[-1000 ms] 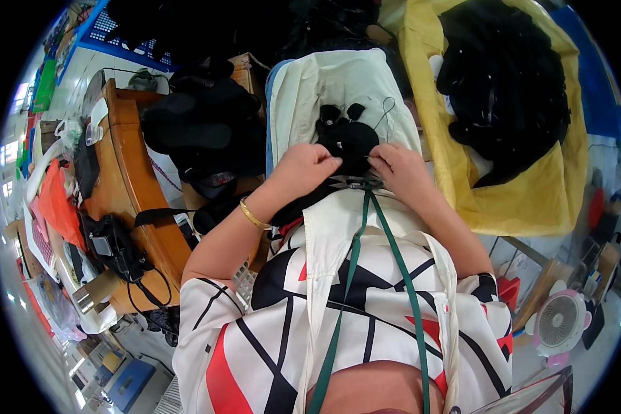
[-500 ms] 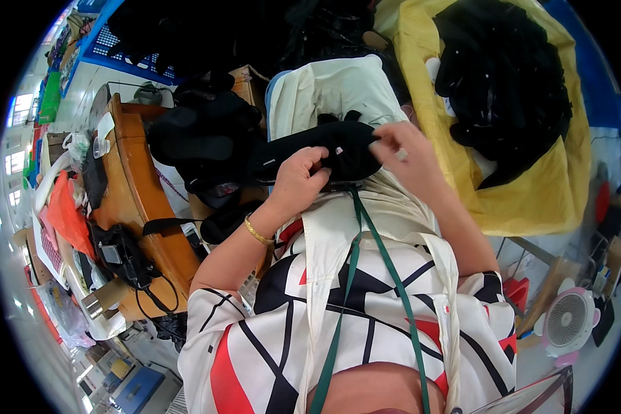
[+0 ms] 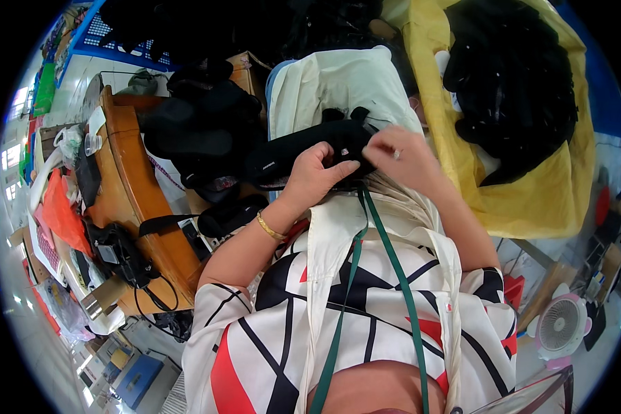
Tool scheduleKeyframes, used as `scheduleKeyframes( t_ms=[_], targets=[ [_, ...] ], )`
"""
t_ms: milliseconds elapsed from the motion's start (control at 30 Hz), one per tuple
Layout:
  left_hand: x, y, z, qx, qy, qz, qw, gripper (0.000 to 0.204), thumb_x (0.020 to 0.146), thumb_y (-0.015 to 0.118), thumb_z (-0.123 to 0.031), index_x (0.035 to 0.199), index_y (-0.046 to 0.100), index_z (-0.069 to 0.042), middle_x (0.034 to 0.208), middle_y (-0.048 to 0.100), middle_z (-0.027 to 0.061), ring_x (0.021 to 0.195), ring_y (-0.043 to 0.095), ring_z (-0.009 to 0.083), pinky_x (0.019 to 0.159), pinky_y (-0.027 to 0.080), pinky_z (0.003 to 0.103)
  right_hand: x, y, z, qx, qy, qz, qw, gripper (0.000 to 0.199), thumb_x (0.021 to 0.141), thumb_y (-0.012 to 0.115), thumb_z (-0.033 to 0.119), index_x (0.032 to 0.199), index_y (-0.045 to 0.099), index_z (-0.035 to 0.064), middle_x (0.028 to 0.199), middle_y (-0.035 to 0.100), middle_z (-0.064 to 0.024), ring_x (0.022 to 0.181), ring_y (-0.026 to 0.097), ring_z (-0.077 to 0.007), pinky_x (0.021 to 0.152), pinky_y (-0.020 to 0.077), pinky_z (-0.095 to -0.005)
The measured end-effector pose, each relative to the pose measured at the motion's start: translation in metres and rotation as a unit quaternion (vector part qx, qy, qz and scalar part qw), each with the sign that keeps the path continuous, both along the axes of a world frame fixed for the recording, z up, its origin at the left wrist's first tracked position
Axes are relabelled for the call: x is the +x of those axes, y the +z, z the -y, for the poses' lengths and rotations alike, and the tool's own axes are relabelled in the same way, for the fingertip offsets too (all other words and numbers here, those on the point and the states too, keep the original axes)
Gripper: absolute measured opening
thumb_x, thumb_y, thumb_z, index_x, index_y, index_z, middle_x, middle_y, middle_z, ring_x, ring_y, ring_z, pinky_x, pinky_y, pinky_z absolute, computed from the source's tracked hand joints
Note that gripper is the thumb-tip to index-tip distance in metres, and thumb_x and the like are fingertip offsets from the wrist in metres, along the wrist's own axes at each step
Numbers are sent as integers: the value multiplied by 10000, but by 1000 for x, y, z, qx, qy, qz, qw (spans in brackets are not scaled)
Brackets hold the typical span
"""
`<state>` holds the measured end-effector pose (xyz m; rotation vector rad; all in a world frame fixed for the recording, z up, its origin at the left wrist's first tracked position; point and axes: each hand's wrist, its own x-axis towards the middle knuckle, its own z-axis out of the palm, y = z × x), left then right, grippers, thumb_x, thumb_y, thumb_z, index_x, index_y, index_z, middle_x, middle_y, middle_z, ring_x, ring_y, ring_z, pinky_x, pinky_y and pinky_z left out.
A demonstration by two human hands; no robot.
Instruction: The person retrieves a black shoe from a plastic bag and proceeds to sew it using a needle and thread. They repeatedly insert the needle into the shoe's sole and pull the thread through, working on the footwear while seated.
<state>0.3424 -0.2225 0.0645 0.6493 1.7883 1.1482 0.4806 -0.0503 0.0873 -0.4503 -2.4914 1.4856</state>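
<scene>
Black shoe-like piece (image 3: 290,150), tiny whitish label (image 3: 268,166), illegible, in left hand (image 3: 315,179)

Brown wooden table (image 3: 125,176), pale floor (image 3: 80,71), bright windows (image 3: 12,161)

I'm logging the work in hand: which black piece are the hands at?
The long black piece: the left hand is on it, the right hand at its right end. The left pile and right pile lie untouched.

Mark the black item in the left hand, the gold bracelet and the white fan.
Black item (image 3: 303,141): head view, upper side, near its middle.
Gold bracelet (image 3: 270,229): head view, front of the band.
White fan (image 3: 560,324): head view, centre of the grille.
</scene>
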Motion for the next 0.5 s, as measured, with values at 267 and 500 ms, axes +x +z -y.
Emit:
scheduleKeyframes(
  t_ms=[267,500],
  targets=[
    [8,-19,-4,29,30,-54,998,257,745,722,-117,733,485,-19,672,432,-5,651,419,82,562,388,275,-30,-6,13,149,-30,-76,985,203,815,754,190,856,621,42,788,586,-128,796,584,-335,680,478,-418],
    [-8,3,-1,31,-15,75,997,185,746,652,-41,738,467,-30,690,392,-50,656,370,42,560,341,241,-4,-28,18,42,-125,-79,988,141,856,725,101,882,617,14,791,572,-112,719,549,-279,643,453,-344]
  ],
)
